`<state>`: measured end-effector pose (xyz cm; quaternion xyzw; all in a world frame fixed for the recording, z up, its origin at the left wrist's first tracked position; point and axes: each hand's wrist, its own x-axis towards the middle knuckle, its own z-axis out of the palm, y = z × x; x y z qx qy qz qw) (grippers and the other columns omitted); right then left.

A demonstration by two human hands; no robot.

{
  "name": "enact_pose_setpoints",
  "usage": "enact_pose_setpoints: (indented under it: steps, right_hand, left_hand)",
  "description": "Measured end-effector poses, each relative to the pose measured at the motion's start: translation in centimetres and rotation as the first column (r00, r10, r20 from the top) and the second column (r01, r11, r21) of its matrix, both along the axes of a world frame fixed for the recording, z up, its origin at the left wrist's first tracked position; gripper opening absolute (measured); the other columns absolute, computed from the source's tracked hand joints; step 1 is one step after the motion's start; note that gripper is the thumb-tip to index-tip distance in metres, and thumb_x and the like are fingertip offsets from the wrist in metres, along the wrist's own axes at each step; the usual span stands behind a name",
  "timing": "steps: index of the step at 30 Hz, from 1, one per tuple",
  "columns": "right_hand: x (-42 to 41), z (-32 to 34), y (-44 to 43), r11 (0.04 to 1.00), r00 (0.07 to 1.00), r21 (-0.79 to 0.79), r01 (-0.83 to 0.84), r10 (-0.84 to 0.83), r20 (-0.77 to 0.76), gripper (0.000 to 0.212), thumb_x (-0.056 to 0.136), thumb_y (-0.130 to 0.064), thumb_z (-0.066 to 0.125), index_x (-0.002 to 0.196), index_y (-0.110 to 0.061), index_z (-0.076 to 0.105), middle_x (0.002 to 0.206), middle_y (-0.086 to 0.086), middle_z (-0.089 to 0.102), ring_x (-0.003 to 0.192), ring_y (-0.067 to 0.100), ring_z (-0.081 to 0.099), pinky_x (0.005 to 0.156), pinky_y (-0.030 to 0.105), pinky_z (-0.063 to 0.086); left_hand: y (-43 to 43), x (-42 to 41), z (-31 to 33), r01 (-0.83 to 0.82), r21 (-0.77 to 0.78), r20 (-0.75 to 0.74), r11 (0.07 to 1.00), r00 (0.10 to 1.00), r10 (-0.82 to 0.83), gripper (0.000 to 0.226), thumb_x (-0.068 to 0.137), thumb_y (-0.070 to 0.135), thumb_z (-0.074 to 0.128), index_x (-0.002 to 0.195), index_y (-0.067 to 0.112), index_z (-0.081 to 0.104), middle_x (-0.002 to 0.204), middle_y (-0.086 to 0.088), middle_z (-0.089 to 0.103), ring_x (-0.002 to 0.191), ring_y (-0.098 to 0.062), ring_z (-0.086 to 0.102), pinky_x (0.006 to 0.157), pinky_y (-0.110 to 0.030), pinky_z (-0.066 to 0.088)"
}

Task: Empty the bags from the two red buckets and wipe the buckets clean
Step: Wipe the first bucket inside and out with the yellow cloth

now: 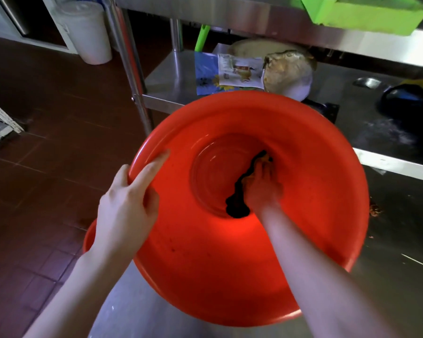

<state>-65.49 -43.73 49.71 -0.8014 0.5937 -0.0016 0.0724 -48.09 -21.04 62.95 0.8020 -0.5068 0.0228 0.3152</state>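
Observation:
A big red bucket [315, 191] fills the middle of the view, its mouth turned toward me. My left hand [125, 211] grips its left rim, thumb outside and the index finger stretched along the inner wall. My right hand [261, 186] is deep inside at the bottom, curled round a cloth [264, 157] and pressing it against the base; a dark shadow lies beside the hand. The edge of a second red bucket [89, 237] peeks out lower left, behind my left wrist. No bags are inside the bucket.
The bucket sits over a steel table [144, 308]. Behind it a steel shelf [171, 76] carries a paper packet [239, 71] and a covered bowl [288, 74]. A white bin [88, 32] stands on the red tiled floor at the left. A green box [362, 13] sits at the top right.

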Motion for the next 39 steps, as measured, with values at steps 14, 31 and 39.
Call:
enact_pose_setpoints:
  steps: [14,31,39]
  right_hand:
    - [4.0,-2.8,8.3,0.939,0.997,0.341,0.034,-0.006,-0.082,0.086,0.085,-0.046,0.056,0.145,0.005,0.021,0.148,0.022,0.035,0.139,0.03,0.032,0.116,0.038,0.023]
    - [4.8,5.0,2.2,0.971,0.659,-0.21,0.11,0.087,0.747,0.042,0.092,-0.018,0.055,0.133,-0.012,0.05,0.116,0.016,0.066,0.103,0.037,0.062,0.084,0.038,0.042]
    - [3.5,-2.8,0.9,0.916,0.916,-0.101,-0.389,0.396,0.063,0.065,0.092,-0.037,0.05,0.151,-0.021,0.026,0.161,0.0,0.014,0.143,0.02,0.026,0.113,0.035,0.026]
  left_hand:
    - [0.0,-1.7,0.3,-0.036,-0.023,0.006,0.999,0.999,0.036,0.075,0.082,-0.006,0.059,0.142,0.038,0.046,0.087,-0.01,0.045,0.057,-0.028,0.047,0.055,-0.043,0.05]
    - [0.0,-2.9,0.9,-0.059,0.008,0.009,0.998,0.998,0.059,0.077,0.08,-0.005,0.058,0.142,0.04,0.046,0.084,-0.007,0.041,0.051,-0.025,0.044,0.049,-0.036,0.048]
    - [-0.1,-2.6,0.9,-0.055,0.016,0.01,0.998,0.998,0.055,0.079,0.078,-0.007,0.06,0.141,0.038,0.047,0.081,-0.007,0.041,0.049,-0.026,0.043,0.047,-0.036,0.047]
